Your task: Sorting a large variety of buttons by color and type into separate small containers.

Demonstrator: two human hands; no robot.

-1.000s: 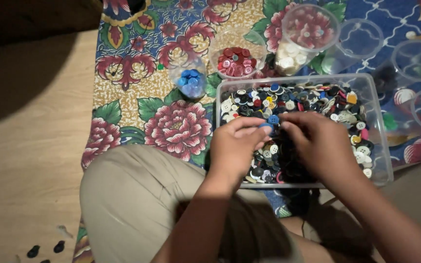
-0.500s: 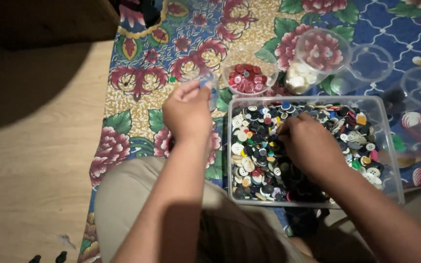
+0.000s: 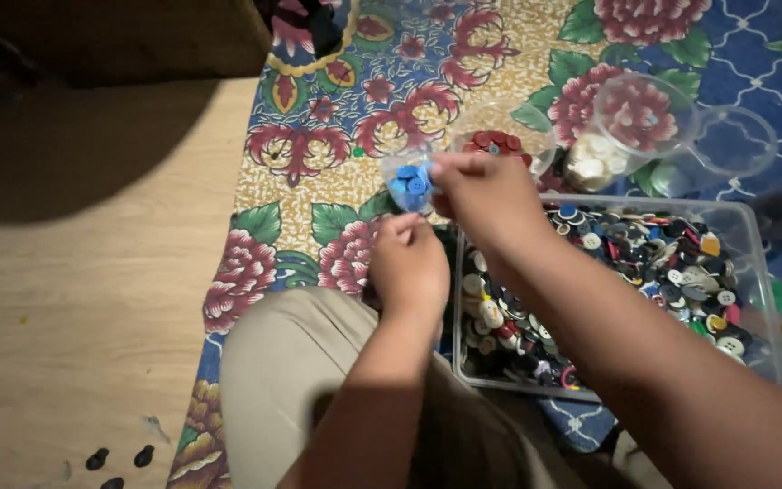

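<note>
A small clear cup of blue buttons (image 3: 408, 183) stands on the floral mat (image 3: 319, 136). My right hand (image 3: 489, 197) reaches over from the right, its fingers pinched together at the cup's right rim; I cannot see whether they hold a button. Just below the cup, my left hand (image 3: 409, 268) hovers with fingers curled and nothing visible in it. A clear rectangular bin (image 3: 757, 237) heaped with mixed buttons sits to the right, partly hidden under my right forearm.
Behind the bin stand a cup of red buttons (image 3: 501, 143), a cup of white buttons (image 3: 593, 165) and empty clear cups (image 3: 737, 140). My knee in beige trousers (image 3: 287, 380) is in front. Wooden floor (image 3: 65, 317) lies left, with small dark bits (image 3: 119, 458).
My left hand has pulled back from the blue-button cup toward me. My right hand has left the bin and moved up-left to the cup's rim.
</note>
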